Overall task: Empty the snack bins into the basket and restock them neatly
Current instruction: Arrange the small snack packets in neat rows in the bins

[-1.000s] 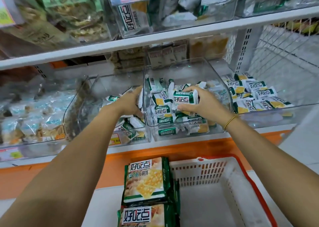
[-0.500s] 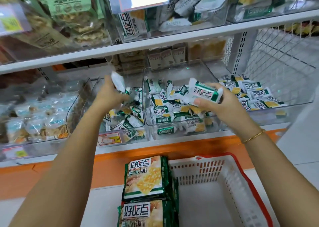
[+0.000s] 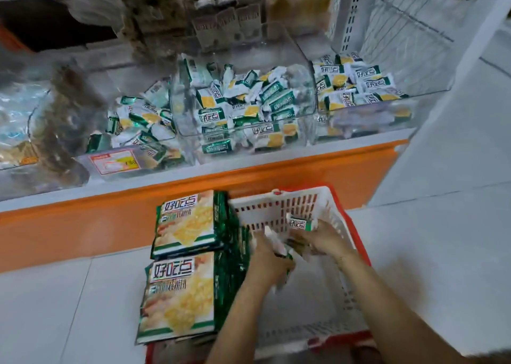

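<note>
Your left hand [image 3: 269, 261] and right hand [image 3: 323, 239] are both low inside the basket [image 3: 276, 207], each gripping snack packets [image 3: 300, 223]. Bins [image 3: 243, 139] on the shelf [image 3: 276, 162] hold more.

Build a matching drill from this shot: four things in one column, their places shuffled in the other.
Things
1. large cracker bags
2. price label
3. right hand
4. middle clear bin

Places
a. on the shelf, between the left clear bin and the right clear bin
b. stacked at the basket's left side
c. on the left clear bin's front
d. inside the basket, gripping a small packet

Pairs: 1-b, 2-c, 3-d, 4-a
</note>
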{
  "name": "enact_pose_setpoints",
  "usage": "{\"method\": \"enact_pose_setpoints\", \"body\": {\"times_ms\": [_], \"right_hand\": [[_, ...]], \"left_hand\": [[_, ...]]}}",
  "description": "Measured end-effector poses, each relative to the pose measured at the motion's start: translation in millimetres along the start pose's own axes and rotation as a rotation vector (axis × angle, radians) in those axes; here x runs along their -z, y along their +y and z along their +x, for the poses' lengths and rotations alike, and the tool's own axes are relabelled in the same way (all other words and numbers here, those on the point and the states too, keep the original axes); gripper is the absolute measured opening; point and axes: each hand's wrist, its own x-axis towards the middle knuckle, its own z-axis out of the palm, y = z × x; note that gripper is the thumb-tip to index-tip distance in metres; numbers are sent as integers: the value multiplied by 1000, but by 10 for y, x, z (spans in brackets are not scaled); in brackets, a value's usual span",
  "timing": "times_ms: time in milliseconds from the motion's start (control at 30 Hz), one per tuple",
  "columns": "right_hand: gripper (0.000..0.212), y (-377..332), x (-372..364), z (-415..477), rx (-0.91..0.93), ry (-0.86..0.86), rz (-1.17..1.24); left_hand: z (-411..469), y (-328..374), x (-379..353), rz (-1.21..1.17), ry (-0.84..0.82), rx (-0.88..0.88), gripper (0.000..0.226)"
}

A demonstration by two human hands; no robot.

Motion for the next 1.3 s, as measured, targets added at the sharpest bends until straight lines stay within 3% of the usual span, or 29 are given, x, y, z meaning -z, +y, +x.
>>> {"method": "enact_pose_setpoints", "body": {"times_ms": [100, 267, 400, 500, 633, 733, 800, 900, 1000, 1067, 1133, 1233, 1300], "right_hand": [[44, 515, -257, 285, -177, 20, -154], [33, 1020, -341, 389, -343, -160, -572], [58, 1275, -471, 455, -349, -319, -742], [56, 1205, -437, 412, -327, -344, -760], [42, 780, -263, 416, -229, -262, -515], [24, 135, 25, 338, -19, -233, -421], [31, -414, 320, 98, 133, -222, -457], [34, -1193, 640, -421, 428, -73, -329], [24, -1780, 743, -706, 656, 69, -150], [18, -2075, 737, -636, 724, 147, -181], [29, -2350, 730, -470, 725, 191, -271], [47, -2712, 721, -92, 721, 213, -663], [51, -2876, 672, 148, 717, 160, -916]], "left_hand": [[253, -324, -366, 104, -46, 218, 69], [561, -808, -694, 223, -113, 377, 90], [726, -1038, -841, 235, -225, 476, 76], [717, -1033, -878, 384, -242, 405, 55], [559, -659, -774, 393, -185, 346, 66], [362, -46, -481, 480, -172, 140, 48], [124, 443, -169, 518, -164, -34, 37], [-380, 1084, 441, 481, -8, -338, 24], [-712, 1436, 1178, 339, 300, -529, 23], [-772, 1518, 1672, 250, 511, -580, 19], [-682, 1500, 2156, 214, 637, -554, 12], [-401, 1401, 2767, 260, 633, -467, 9], [-213, 1321, 3042, 368, 596, -377, 22]]}}
